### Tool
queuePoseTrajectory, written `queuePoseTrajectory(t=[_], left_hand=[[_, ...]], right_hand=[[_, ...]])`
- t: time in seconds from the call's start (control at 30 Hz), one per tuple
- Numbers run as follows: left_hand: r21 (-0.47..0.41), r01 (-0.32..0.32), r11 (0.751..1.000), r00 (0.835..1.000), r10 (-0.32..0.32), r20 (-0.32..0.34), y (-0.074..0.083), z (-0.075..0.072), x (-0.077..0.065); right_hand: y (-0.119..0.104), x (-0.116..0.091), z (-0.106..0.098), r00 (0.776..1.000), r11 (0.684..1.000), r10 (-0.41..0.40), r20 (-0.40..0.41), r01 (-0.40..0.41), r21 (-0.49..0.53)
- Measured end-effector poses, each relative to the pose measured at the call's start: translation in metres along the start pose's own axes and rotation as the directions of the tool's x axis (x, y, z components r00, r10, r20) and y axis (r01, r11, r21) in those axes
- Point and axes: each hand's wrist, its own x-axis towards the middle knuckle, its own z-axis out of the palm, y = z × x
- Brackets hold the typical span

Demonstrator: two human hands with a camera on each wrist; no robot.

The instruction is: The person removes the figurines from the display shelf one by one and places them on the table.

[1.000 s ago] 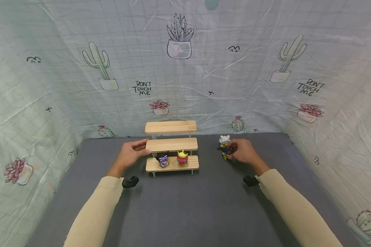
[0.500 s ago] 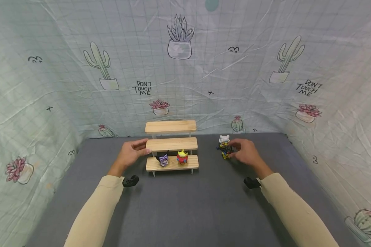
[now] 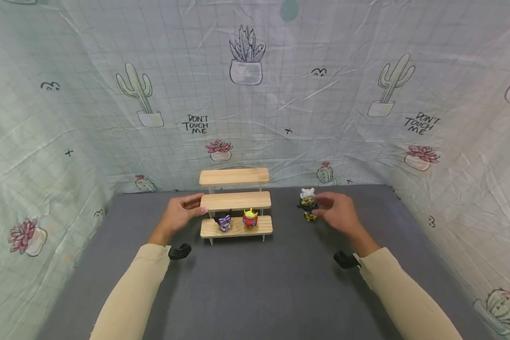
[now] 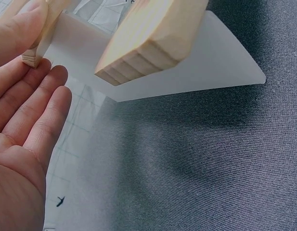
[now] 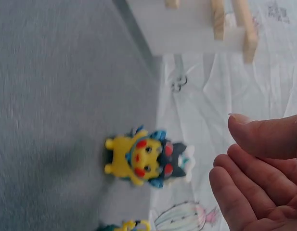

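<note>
since the earlier frames, your right hand [image 3: 339, 212] has drawn back a little and its thumb and fingers have parted, while your left hand [image 3: 177, 214] has stayed on the rack [image 3: 235, 201]. your right hand now holds nothing: the wrist view shows its thumb well apart from its fingers, just beside the dark-capped yellow figure [image 5: 143, 159], which stands upright on the grey table [image 3: 255, 283] to the right of the rack. your left hand pinches the near end of the middle board, thumb at the front and fingers at the back, the lower fingers fairly straight.

behind the dark-capped figure is a white-capped figure [image 3: 307, 193], mostly hidden in both views. a yellow-and-dark piece [image 5: 131, 226] is cut off at the bottom edge of the right wrist view, and you can't tell what it belongs to. in your left wrist view the boards run out of frame, leaving one pale side panel [image 4: 225, 57] partly covered.

counted up, the rack has three boards; on the lowest stand two figures, a purple figure [image 3: 224, 223] with a dark part behind it too small to make out, and a red figure with a yellow head [image 3: 250, 219].
</note>
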Motion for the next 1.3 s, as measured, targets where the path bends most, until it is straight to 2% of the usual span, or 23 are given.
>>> queuePoseTrajectory(t=[0.33, 0.73, 0.93, 1.2, 1.3], left_hand=[[0.008, 0.017, 1.000, 1.000, -0.017, -0.008, 0.002, -0.001, -0.002], [0.002, 0.002, 1.000, 1.000, -0.002, -0.006, -0.001, 0.000, -0.001], [-0.004, -0.003, 1.000, 1.000, 0.003, -0.002, 0.000, 0.000, 0.000], [-0.005, 0.010, 1.000, 1.000, -0.010, 0.001, -0.001, -0.002, -0.002], [-0.001, 0.011, 1.000, 1.000, -0.011, 0.005, -0.001, -0.001, -0.001]], right_hand=[[-0.017, -0.010, 0.017, 0.997, 0.979, 0.006, 0.081, -0.022, 0.200], [-0.024, -0.015, 0.044, 0.989, 0.965, -0.038, 0.146, -0.002, 0.262], [-0.031, -0.017, 0.058, 0.983, 0.957, -0.027, 0.184, -0.027, 0.287], [-0.043, -0.019, 0.069, 0.972, 0.927, -0.095, 0.214, 0.008, 0.376], [-0.047, -0.019, 0.072, 0.972, 0.921, -0.090, 0.218, -0.002, 0.391]])
